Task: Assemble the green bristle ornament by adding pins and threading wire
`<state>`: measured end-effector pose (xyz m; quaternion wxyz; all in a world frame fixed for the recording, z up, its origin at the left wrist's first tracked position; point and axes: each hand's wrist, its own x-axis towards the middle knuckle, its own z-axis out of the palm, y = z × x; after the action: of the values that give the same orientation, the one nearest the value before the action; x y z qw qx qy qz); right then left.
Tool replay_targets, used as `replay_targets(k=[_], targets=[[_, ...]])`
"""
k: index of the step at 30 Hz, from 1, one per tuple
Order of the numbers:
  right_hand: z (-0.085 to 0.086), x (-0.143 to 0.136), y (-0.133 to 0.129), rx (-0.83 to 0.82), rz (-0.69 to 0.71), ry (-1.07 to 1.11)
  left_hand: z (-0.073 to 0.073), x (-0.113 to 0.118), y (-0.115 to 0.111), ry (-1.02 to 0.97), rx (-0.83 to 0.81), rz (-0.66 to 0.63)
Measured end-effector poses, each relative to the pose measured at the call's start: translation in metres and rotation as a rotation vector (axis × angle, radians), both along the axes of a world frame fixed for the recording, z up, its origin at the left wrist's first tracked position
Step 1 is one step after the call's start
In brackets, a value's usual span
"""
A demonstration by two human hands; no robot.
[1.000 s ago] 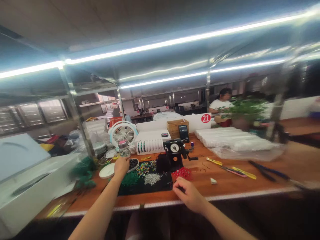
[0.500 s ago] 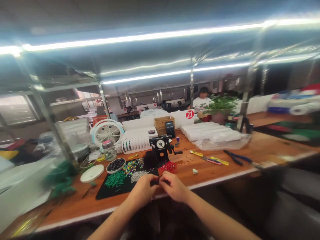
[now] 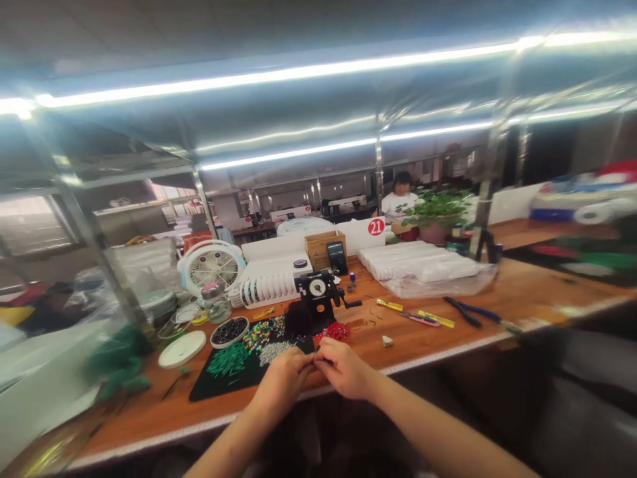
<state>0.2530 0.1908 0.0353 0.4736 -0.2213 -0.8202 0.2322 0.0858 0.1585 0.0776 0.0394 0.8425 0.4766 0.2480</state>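
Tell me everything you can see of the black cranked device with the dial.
The device is black, metal-looking, with a round, white-faced dial in front and a crank handle jutting to the picture's right. It stands upright on the workbench, behind the red pile. Whether the dark bundle at its left touches it, I can't tell. The hands do not touch it.

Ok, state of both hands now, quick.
Left hand: closed in a pinch; anything held is too small to tell.
Right hand: pinched closed beside it; anything held can't be told.
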Motion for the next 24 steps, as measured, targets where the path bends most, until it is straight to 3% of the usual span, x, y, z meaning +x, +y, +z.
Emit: replay_targets(k=[9, 12, 14, 16, 18, 24], targets=[[0.014, 0.008, 0.005, 0.048, 0.013, -0.07, -0.007, 0.001, -0.004, -0.123, 0.128, 0.004], [0.02, 0.009, 0.004, 0.029, -0.033, 0.019, -0.002, 0.003, -0.005, -0.42, -0.084, 0.091], [0.022, 0.01, 0.0, -0.01, -0.136, 0.158, 0.001, 0.005, -0.004, -0.605, -0.269, 0.157], [0.023, 0.009, -0.005, -0.082, -0.233, 0.253, 0.004, 0.006, -0.003, -0.7, -0.39, 0.189], [0.021, 0.006, -0.011, -0.225, -0.243, 0.235, 0.006, 0.007, -0.002, -0.752, -0.457, 0.191], [0.009, -0.007, -0.015, -0.684, -0.037, 0.267, 0.007, 0.007, -0.001, -0.829, -0.534, 0.197]])
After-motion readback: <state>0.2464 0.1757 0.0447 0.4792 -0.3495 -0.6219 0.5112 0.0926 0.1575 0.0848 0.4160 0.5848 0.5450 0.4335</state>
